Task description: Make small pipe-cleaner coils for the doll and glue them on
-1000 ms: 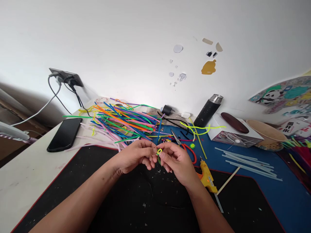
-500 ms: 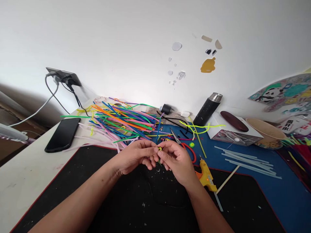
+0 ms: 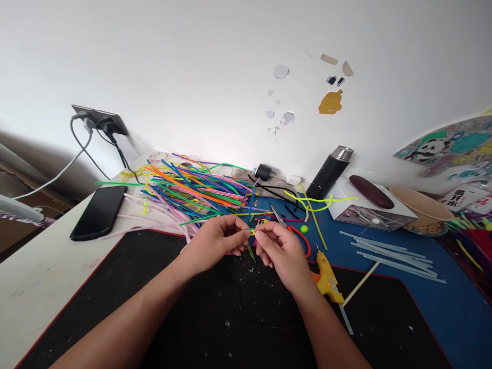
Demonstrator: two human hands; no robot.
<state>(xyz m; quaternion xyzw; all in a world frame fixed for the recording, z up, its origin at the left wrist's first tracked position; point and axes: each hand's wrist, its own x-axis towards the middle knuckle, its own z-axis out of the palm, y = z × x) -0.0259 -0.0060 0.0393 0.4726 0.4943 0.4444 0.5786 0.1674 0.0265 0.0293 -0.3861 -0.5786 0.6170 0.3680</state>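
Between my two hands is a small yellow-green piece [image 3: 252, 232], pinched at the fingertips above the black mat [image 3: 226, 318]. My left hand [image 3: 219, 241] grips it between thumb and forefinger from the left. From the other side my right hand [image 3: 282, 251] pinches the same piece, its thumb tip close to the left one. A thin green stick end [image 3: 251, 253] shows just below the fingers. Scissors with red handles [image 3: 300, 241] lie just behind my right hand. To its right rests a yellow glue gun [image 3: 328, 277].
Coloured pipe cleaners [image 3: 200, 189] are heaped at the back left, near a black phone [image 3: 99, 212]. A black flask [image 3: 329, 172], a white box [image 3: 371, 210] and a bowl [image 3: 421, 207] stand behind on the right. Glue sticks [image 3: 395, 259] lie on the blue surface.
Both hands have risen slightly, and their fingertips have drawn a little apart. More of the yellow-green piece and of the green stick end now shows.
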